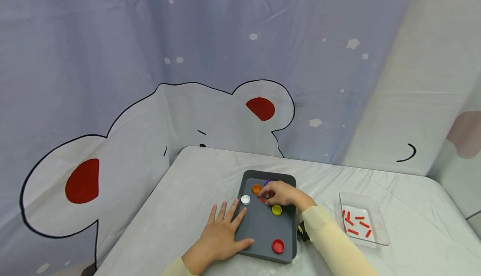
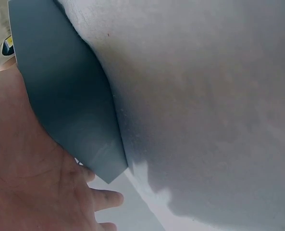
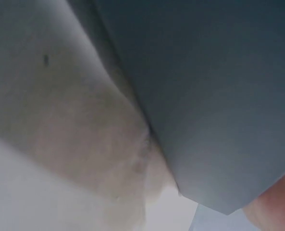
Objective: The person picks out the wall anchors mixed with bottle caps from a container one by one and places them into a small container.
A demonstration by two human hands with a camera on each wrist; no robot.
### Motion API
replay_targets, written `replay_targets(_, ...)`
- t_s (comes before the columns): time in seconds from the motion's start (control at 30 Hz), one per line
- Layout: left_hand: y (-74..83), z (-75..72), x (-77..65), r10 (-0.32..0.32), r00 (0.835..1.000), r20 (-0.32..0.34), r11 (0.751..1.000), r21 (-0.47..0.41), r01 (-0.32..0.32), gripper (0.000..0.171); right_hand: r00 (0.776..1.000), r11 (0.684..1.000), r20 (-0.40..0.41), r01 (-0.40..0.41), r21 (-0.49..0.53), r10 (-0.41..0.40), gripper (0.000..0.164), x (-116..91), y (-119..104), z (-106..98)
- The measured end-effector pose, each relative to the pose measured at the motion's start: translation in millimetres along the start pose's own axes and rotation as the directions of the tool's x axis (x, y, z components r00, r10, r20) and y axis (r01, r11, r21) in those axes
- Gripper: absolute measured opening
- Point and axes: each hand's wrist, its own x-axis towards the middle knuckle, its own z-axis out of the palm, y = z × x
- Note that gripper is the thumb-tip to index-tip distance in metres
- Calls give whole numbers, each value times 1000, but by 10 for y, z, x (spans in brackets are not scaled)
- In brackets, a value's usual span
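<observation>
My right hand (image 1: 279, 193) reaches over the upper part of a grey tray (image 1: 259, 230), its thumb and index fingertip at the two ends of a short red stick (image 1: 262, 199). Close to those fingers sit an orange cap (image 1: 256, 189), a purple cap (image 1: 268, 181) partly hidden by the hand, and a yellow cap (image 1: 276, 210). My left hand (image 1: 219, 236) lies with spread fingers at the tray's left edge, the thumb over the rim. A white cap (image 1: 245, 200) is just beyond its fingertips. The left wrist view shows the palm (image 2: 31, 159) beside the tray's grey side.
A red cap (image 1: 278, 246) lies near the tray's front right corner. To the right stands a clear box (image 1: 377, 221) with several red sticks (image 1: 364, 224) in it. A small black object (image 1: 302, 231) is beside the tray, under the right sleeve. White cloth (image 1: 203, 180) covers the table.
</observation>
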Motion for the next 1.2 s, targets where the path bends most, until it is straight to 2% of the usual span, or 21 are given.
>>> replay_targets(0.37, -3, 4, 1, 5, 1000, 5, 1000, 3, -5, 90, 1000, 1000, -8, -3, 12, 3, 26, -2, 5, 26)
replay_targets(0.73, -11, 21, 15, -8, 1000, 6, 1000, -1, 8, 91, 997, 999, -60, -41, 1, 41, 24, 28, -7, 49)
replay_targets(1.03, -40, 83, 50, -16, 1000, -8, 1000, 24, 16, 92, 997, 1000, -79, -11, -11, 10, 21, 32, 1, 64)
replay_targets(1.2, -34, 69, 41, -11, 1000, -4, 1000, 22, 11, 92, 995, 999, -90, 30, -41, -34, 18, 20, -17, 68)
